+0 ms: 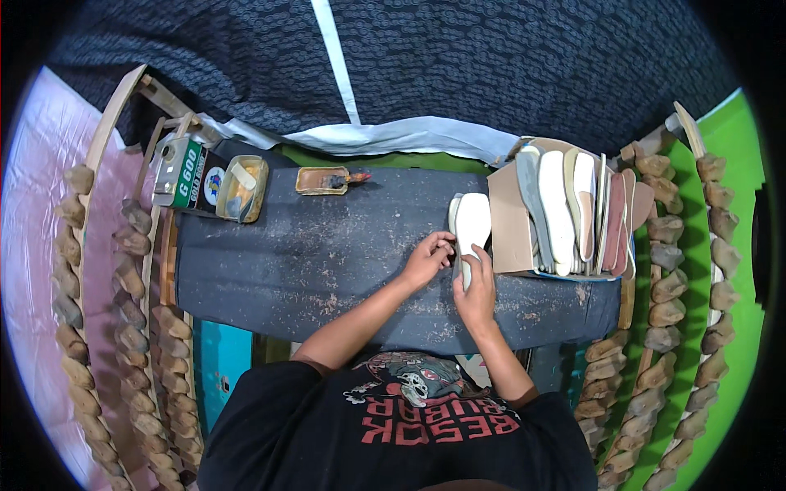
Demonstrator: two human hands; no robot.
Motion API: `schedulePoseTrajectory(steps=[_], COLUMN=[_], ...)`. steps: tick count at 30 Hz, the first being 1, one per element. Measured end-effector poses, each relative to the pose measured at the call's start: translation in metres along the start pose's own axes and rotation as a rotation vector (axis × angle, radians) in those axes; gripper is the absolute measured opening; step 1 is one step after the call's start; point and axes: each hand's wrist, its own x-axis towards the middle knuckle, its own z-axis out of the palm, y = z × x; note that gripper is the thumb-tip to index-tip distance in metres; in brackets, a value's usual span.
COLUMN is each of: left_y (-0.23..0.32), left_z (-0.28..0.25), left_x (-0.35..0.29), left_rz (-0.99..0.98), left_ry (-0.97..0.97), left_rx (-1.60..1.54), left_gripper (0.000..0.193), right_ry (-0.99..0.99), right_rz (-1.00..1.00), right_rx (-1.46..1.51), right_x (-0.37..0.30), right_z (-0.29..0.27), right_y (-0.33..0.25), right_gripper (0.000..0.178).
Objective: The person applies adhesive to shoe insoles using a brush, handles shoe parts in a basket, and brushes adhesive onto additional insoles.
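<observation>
A pair of white shoe insoles (474, 214), one overlapping the other, stands just above the table in front of me. My right hand (477, 293) grips their lower end, thumb and fingers closed around it. Beside their left edge is my left hand (429, 260), its fingers curled in. Whether anything small is between those fingers is hidden from me. Close by on the right, an open cardboard box (512, 221) holds several upright insoles in grey, white, beige and reddish brown.
The dark cloth-covered table (327, 262) is strewn with light scraps. At its far left stand a green and white metal can (178, 168) and a tub with a brush (243, 190). A small tray (311, 182) lies at the back. Racks of wooden shoe lasts (131, 335) flank both sides.
</observation>
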Motion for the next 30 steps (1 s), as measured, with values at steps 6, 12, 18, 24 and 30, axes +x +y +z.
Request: schedulePoseTrajectory(steps=[6, 12, 18, 24, 30], left_y=[0.01, 0.033, 0.047, 0.047, 0.043], left_z=[-0.016, -0.041, -0.071, -0.104, -0.125], left_x=[-0.013, -0.044, -0.087, -0.127, -0.153], left_rz=[0.009, 0.094, 0.153, 0.09, 0.095], left_ry=[0.076, -0.08, -0.034, 0.022, 0.223], left_rx=[-0.295, -0.423, -0.617, -0.624, -0.554], left_gripper=[0.045, 0.073, 0.064, 0.073, 0.071], right_ry=[0.009, -0.196, -0.37, -0.232, -0.512], right_rz=[-0.085, 0.028, -0.032, 0.0, 0.181], right_rx=[0.32, 1.1, 0.54, 0.727, 0.763], right_x=[-0.002, -0.005, 0.021, 0.126, 0.198], right_z=[0.005, 0.044, 0.058, 0.121, 0.175], right_y=[-0.033, -0.05, -0.036, -0.042, -0.091], right_gripper=[0.041, 0.051, 0.014, 0.029, 0.048])
